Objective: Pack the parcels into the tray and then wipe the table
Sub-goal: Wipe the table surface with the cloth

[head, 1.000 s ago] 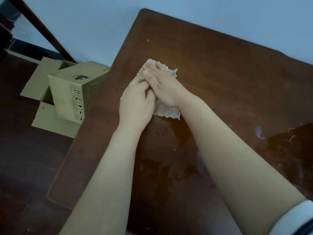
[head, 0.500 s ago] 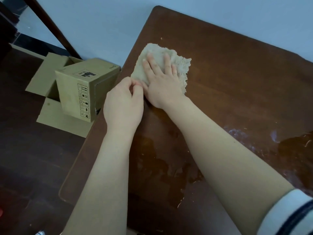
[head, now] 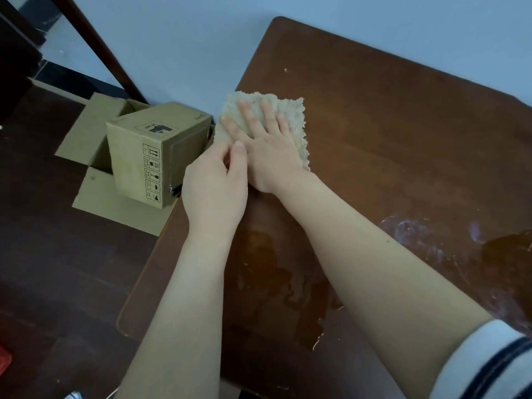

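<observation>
Both hands tend the beige cleaning cloth (head: 290,122) at the left edge of the bench (head: 403,139) near its far corner: right hand (head: 267,156) pressing flat, fingers (head: 252,118) straight, to drive the wipe, left hand (head: 214,182) pinching the cloth's near corner, probably to stop it bunching.

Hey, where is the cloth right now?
In the head view, the cloth lies at the far left edge of the table, under the flat right hand, beside the cardboard box.

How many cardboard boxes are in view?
2. A closed box stands upright beside the table's left edge; an open box, flaps spread, lies behind it. More may be hidden.
</observation>
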